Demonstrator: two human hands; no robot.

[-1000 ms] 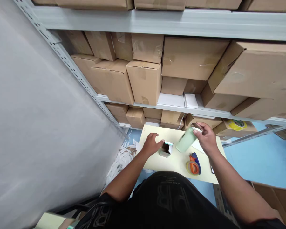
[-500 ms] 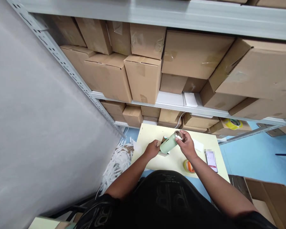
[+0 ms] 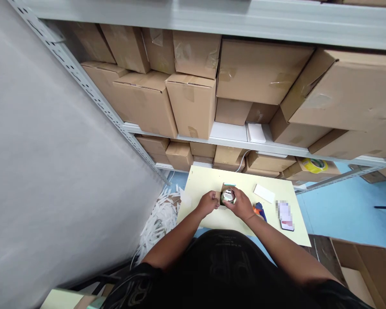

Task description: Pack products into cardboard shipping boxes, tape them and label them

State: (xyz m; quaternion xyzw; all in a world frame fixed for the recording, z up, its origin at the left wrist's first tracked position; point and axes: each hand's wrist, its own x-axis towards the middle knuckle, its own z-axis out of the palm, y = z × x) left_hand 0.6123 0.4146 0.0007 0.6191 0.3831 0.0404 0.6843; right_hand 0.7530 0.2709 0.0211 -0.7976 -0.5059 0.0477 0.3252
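Observation:
A small open box stands upright on the pale yellow table. My left hand pinches the box's left side, where a flap shows. Inside the box opening is a bottle, of which mainly the round, shiny metal end faces up; its body is hidden in the box. My right hand has its fingers wrapped around the rim of that end. Just past my right wrist lies a tape dispenser in orange and dark blue, partly covered by the forearm.
A white box and a phone lie on the table's right side. Shelves packed with cardboard boxes rise behind. Shredded paper covers the floor at left, and an open carton stands at lower right.
The light green bottle, tilted above the box before, is now upright and lowered into it. My right hand has moved left and down with it. My left hand stays at the box.

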